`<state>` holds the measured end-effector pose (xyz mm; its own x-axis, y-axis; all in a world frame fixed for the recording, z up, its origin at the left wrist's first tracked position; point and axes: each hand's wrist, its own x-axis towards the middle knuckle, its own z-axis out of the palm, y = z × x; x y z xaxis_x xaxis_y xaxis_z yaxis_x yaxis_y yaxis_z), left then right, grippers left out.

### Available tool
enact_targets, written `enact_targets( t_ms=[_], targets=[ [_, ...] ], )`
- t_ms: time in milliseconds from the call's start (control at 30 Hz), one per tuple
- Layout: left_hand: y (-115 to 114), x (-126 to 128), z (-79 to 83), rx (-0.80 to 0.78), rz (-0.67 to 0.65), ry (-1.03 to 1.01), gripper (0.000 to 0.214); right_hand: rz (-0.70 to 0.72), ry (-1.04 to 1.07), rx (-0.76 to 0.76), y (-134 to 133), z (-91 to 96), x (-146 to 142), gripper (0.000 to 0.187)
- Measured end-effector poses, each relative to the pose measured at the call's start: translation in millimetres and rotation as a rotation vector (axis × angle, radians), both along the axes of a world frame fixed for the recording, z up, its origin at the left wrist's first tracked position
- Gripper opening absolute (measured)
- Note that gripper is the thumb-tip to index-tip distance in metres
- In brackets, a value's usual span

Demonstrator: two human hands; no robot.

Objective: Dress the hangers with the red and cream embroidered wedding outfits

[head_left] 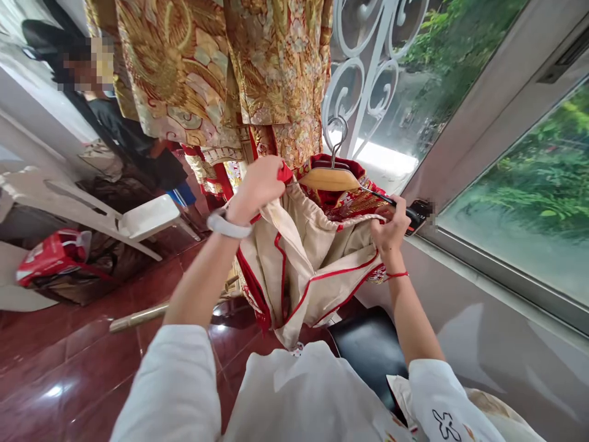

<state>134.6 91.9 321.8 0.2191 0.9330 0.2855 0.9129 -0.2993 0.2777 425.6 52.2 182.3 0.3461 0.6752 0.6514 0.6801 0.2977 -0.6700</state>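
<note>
My left hand point(261, 183) is closed on the red-trimmed edge of a cream and red garment point(307, 270) that hangs in front of me. My right hand point(391, 230) grips the garment's other edge, so the waist opening is held apart. A wooden hanger point(329, 178) with a metal hook point(337, 136) sits at the top of the garment, just beyond my hands. The hook hangs on a white scrolled window grille point(368, 67).
A gold and red embroidered robe point(216, 67) hangs above and behind. A person in black sits at the upper left beside a white plastic chair point(147, 218). A red bag point(53, 255) lies on the red tiled floor. A black stool point(370, 350) stands below; windows run along the right.
</note>
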Motion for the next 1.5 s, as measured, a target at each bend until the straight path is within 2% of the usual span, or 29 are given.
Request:
enact_targets(
  t_ms=[100,200,267,333,433,567,633,700,767,833,900,967,1033,1133,1200,1233,1300,1333,1400,1500],
  targets=[
    [-16,29,-29.5,0.049,0.088,0.129,0.033,0.036,0.046,-0.041,4,-2.3,-6,0.067],
    [-9,34,-50.9,0.034,0.05,0.072,0.023,0.045,0.063,-0.065,14,1.6,-6,0.069],
    [1,29,-56.5,0.03,0.017,0.023,0.017,0.063,0.072,-0.078,17,5.5,-4,0.07],
    [9,21,-59.0,0.058,-0.01,-0.019,0.023,0.127,0.099,-0.095,11,5.5,0,0.076],
    [15,11,-64.7,0.066,-0.098,-0.07,0.029,0.168,0.225,-0.068,-14,-10.0,15,0.091],
    [17,10,-78.2,0.089,-0.205,-0.112,0.034,0.007,0.474,-0.093,-35,-41.6,53,0.095],
    [19,13,-84.0,0.101,-0.233,-0.111,0.035,-0.028,0.512,-0.172,-31,-42.6,77,0.084],
    [21,18,-87.4,0.108,-0.241,-0.108,0.034,0.006,0.492,-0.209,-23,-27.2,97,0.075],
    [23,21,-89.0,0.116,-0.235,-0.108,0.033,0.063,0.422,-0.171,-18,1.0,109,0.076],
    [25,23,-89.9,0.121,-0.23,-0.114,0.032,0.091,0.296,-0.111,-16,33.2,113,0.08],
    [26,22,-91.1,0.11,-0.235,-0.128,0.031,0.089,0.143,-0.096,-17,60.2,109,0.07],
    [23,20,-92.6,0.091,-0.246,-0.151,0.03,0.073,0.027,-0.101,-16,76.9,104,0.052],
    [13,22,-92.5,0.114,-0.214,-0.212,0.027,0.053,-0.024,-0.11,-13,83.0,100,0.041],
    [-12,46,-83.0,0.275,-0.09,-0.365,0.031,0.027,-0.019,-0.108,-5,81.1,101,0.037],
    [-26,78,-69.4,0.401,-0.175,-0.359,0.037,0.031,-0.012,-0.113,2,78.7,104,0.034],
    [-29,99,-61.5,0.431,-0.313,-0.282,0.04,0.041,-0.012,-0.12,5,78.1,106,0.032],
    [-26,139,-47.7,0.473,-0.525,-0.116,0.046,0.066,-0.017,-0.136,10,78.2,110,0.03],
    [-20,157,-43.1,0.467,-0.59,-0.047,0.048,0.078,-0.017,-0.141,12,78.8,112,0.03],
    [-6,182,-40.2,0.451,-0.648,0.054,0.051,0.117,-0.007,-0.167,14,80.8,118,0.033],
    [9,192,-45.2,0.439,-0.664,0.14,0.053,0.255,0.055,-0.282,16,84.8,130,0.048]
  ],
)
